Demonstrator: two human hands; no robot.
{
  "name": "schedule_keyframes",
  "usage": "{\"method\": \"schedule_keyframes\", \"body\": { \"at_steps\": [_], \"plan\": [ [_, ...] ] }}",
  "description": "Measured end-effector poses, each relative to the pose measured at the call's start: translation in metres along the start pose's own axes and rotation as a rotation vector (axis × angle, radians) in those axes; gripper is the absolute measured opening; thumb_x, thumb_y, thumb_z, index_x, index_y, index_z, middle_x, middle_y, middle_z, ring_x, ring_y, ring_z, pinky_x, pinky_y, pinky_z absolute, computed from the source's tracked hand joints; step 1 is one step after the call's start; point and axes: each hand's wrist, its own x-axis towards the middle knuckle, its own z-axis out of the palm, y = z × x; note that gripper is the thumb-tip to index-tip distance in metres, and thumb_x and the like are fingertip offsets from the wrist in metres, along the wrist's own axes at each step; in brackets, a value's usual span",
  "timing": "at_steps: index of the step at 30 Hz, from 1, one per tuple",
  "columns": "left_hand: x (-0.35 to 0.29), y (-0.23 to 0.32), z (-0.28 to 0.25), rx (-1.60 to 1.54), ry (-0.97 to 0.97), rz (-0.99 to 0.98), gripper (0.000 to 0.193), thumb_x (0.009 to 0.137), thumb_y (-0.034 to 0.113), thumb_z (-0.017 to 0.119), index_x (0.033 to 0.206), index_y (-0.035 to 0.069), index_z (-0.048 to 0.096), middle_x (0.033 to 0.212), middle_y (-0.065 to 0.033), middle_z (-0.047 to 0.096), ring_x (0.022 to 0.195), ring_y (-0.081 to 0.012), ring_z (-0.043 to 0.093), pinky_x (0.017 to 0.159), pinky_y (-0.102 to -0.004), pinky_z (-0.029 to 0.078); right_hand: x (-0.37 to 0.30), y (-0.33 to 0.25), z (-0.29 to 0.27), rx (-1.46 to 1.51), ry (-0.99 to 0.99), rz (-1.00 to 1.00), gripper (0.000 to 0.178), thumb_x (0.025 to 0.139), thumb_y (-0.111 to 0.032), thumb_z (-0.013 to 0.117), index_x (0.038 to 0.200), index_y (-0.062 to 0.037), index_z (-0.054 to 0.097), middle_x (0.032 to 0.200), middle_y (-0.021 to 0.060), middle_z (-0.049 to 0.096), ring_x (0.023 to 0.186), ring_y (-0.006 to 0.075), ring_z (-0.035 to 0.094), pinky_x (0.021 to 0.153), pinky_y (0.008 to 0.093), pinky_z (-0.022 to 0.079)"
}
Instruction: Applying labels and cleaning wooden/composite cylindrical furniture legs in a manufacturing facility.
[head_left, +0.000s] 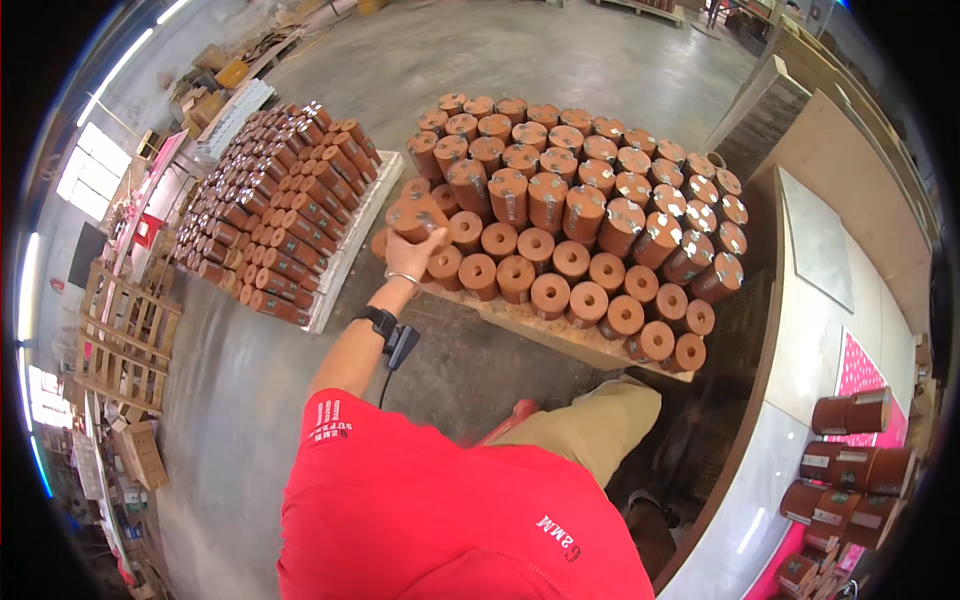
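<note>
My left hand (408,256) reaches out to the near left corner of a stack of reddish-brown cylinders. Its fingers and thumb are wrapped round the lower side of one brown cylinder (413,214), which is tilted above its neighbours. Beside the hand, shorter cylinders with a round hole in the end, such as this holed cylinder (477,270), stand upright in rows. Behind them rise taller cylinders (508,190) with silvery patches on their tops. All of them rest on a wooden pallet (560,338). My right hand does not show.
On the left, a second pallet (352,240) carries many brown cylinders lying on their sides. A light table (745,470) stands along my right, with more cylinders (850,465) on it. An empty wooden pallet (125,335) leans at the far left. Grey concrete floor (235,400) lies between.
</note>
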Motion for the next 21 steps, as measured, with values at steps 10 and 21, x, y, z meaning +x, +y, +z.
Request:
{"method": "schedule_keyframes", "body": {
  "at_steps": [10,21],
  "plan": [
    [0.148,-0.063,0.046,0.312,0.170,-0.028,0.098,0.061,0.049,0.082,0.133,-0.002,0.039,0.134,-0.0191,0.041,0.126,-0.0345,0.041,0.105,-0.0435,0.038,0.010,-0.017,-0.016,-0.030,-0.072,-0.036,0.040,0.089,-0.044,0.055,0.093,-0.0058,0.067,0.080,0.0172,0.063,0.071,0.0363,0.059,0.062,0.0485,0.048],
    [0.170,-0.087,0.078,0.230,0.139,0.016,0.091,0.061,0.039,0.083,0.128,-0.005,0.041,0.130,-0.0225,0.044,0.122,-0.0371,0.044,0.103,-0.0419,0.039,0.009,0.007,-0.037,-0.061,-0.101,-0.035,0.041,0.088,-0.044,0.056,0.093,-0.0055,0.068,0.081,0.0168,0.064,0.072,0.0350,0.060,0.064,0.0480,0.048]
  ]
}}
